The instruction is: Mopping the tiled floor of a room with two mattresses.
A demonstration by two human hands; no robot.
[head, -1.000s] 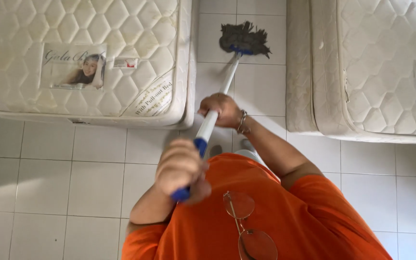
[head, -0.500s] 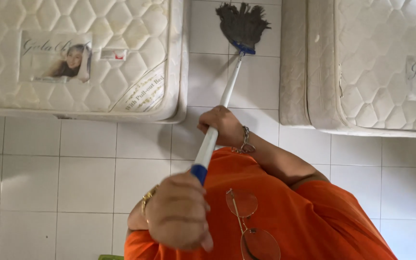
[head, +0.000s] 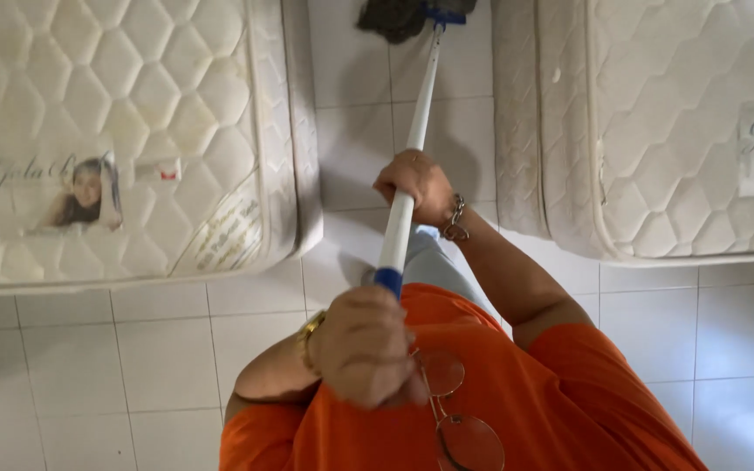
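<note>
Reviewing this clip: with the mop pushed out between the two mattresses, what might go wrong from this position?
The mop head sits in the narrow tiled gap, close to the right mattress and not far from the left mattress; a sideways sweep may smear their pale fabric sides. The left hand grips the handle end just above the glasses hanging on the orange shirt; a pull back might knock them.

A bedroom: two quilted mattresses (head: pixel 115 131) flank a white-tiled floor (head: pixel 133 366).
</note>
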